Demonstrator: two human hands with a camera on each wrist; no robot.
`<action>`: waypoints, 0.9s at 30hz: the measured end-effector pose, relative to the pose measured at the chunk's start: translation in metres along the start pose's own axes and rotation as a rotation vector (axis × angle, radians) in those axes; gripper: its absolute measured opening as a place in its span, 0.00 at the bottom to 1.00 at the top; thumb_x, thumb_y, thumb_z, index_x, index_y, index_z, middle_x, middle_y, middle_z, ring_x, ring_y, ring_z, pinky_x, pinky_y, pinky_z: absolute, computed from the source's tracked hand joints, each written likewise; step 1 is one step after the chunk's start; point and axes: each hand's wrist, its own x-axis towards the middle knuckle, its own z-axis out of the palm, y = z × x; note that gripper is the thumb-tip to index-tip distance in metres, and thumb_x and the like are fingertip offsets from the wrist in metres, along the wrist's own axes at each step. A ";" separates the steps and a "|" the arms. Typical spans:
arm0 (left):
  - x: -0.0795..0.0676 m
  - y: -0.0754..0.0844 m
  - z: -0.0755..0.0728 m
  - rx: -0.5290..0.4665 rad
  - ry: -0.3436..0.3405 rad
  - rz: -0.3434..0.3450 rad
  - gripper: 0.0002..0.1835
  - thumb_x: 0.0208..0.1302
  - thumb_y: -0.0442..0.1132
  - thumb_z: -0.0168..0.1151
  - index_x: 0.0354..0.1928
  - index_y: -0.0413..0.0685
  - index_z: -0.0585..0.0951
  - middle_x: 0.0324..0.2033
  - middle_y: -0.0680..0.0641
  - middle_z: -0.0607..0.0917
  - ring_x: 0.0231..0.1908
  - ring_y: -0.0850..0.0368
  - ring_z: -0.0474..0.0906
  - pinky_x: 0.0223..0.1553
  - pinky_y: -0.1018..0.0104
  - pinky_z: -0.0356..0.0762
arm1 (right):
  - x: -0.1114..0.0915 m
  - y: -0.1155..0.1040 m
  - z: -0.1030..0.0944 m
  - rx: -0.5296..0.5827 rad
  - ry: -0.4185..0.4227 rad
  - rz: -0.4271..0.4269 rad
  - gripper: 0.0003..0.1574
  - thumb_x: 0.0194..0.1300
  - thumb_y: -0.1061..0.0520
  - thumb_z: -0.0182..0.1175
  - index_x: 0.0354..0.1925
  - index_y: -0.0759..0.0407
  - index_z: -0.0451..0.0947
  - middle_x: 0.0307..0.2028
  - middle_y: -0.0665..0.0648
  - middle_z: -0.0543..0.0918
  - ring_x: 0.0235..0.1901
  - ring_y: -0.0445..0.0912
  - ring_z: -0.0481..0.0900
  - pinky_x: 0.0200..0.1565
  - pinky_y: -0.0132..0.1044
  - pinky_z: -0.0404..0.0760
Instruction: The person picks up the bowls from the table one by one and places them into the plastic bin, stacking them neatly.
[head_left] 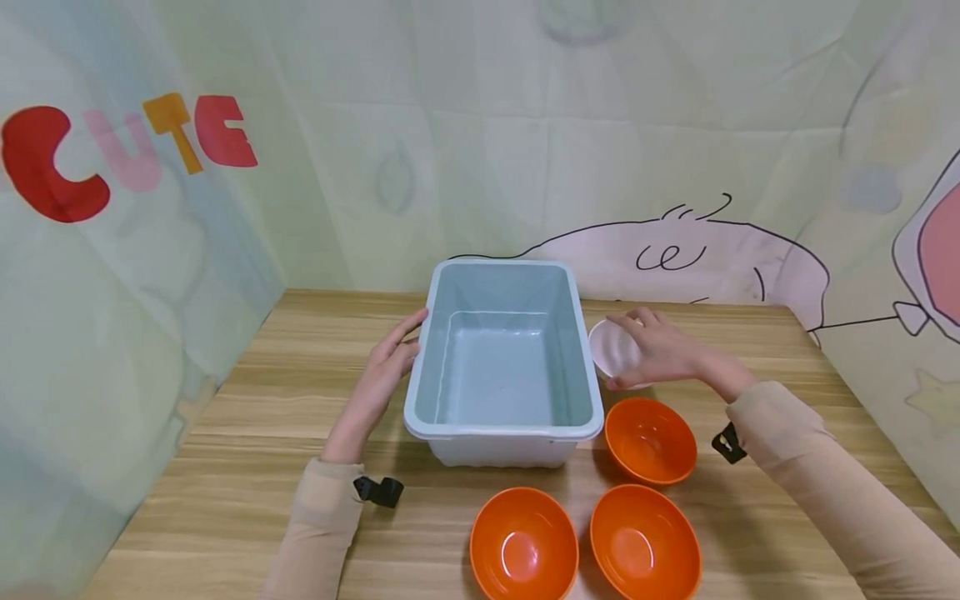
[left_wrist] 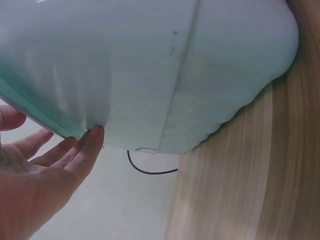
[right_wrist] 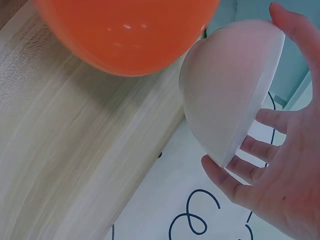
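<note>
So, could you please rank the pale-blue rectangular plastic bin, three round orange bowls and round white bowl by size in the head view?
1. Pale-blue bin
2. Orange bowls, unranked among themselves: nearness to the camera makes that unsure
3. White bowl, partly covered by the right hand

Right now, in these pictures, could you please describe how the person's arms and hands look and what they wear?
The left hand and right hand are bare, without visible gloves or rings. The left sleeve and right sleeve are long, plain and beige. A small black piece shows at the end of the left one, another black piece by the right. No cables are visible.
</note>
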 end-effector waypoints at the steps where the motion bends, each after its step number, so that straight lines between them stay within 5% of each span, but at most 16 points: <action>1: 0.000 0.000 0.000 0.000 0.000 -0.002 0.27 0.72 0.41 0.43 0.72 0.60 0.62 0.68 0.47 0.69 0.66 0.49 0.69 0.64 0.48 0.66 | -0.001 0.000 -0.001 0.001 0.006 -0.005 0.65 0.43 0.32 0.71 0.71 0.57 0.57 0.63 0.67 0.64 0.59 0.63 0.63 0.52 0.62 0.75; 27: -0.001 0.000 0.001 0.003 0.010 -0.003 0.27 0.71 0.42 0.43 0.71 0.61 0.63 0.67 0.46 0.70 0.65 0.48 0.70 0.65 0.46 0.66 | -0.014 -0.004 -0.017 0.007 0.024 -0.010 0.66 0.44 0.31 0.71 0.72 0.55 0.55 0.60 0.66 0.64 0.57 0.61 0.62 0.48 0.59 0.76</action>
